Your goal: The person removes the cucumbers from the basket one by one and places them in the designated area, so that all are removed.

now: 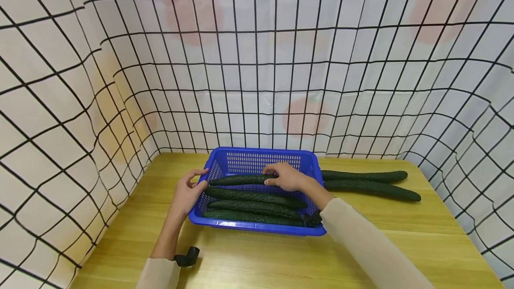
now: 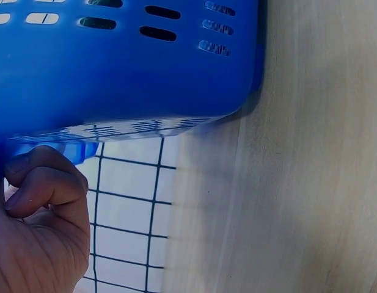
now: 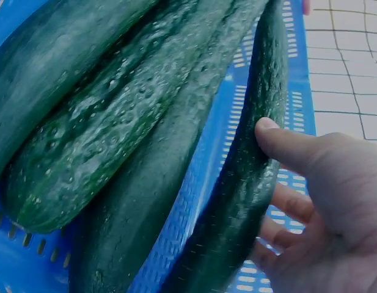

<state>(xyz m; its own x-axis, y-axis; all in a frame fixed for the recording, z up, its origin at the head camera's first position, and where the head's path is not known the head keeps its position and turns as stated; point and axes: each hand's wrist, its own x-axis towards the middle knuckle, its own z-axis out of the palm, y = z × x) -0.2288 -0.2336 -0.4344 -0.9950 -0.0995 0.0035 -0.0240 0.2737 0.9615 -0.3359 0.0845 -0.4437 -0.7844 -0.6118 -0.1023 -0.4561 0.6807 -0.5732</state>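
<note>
A blue plastic basket [image 1: 257, 231] with slotted walls stands on the table, with several dark green cucumbers lying lengthwise in it. My left hand [image 1: 189, 193] grips its left rim; in the left wrist view the curled fingers [image 2: 51, 183] are at the rim. Inside the basket, my right hand [image 1: 286, 176] holds the rearmost cucumber [image 1: 237, 180] around its right part. In the right wrist view the thumb lies on this cucumber [image 3: 237, 201] and the other fingers reach behind it. The other cucumbers [image 3: 84, 146] lie side by side toward the front.
Two more cucumbers [image 1: 373, 188] lie on the wooden table [image 1: 381, 244] to the right of the basket, their left ends hidden behind it. Black wire grid panels [image 1: 277, 57] backed with white sheeting enclose the table at the back and sides.
</note>
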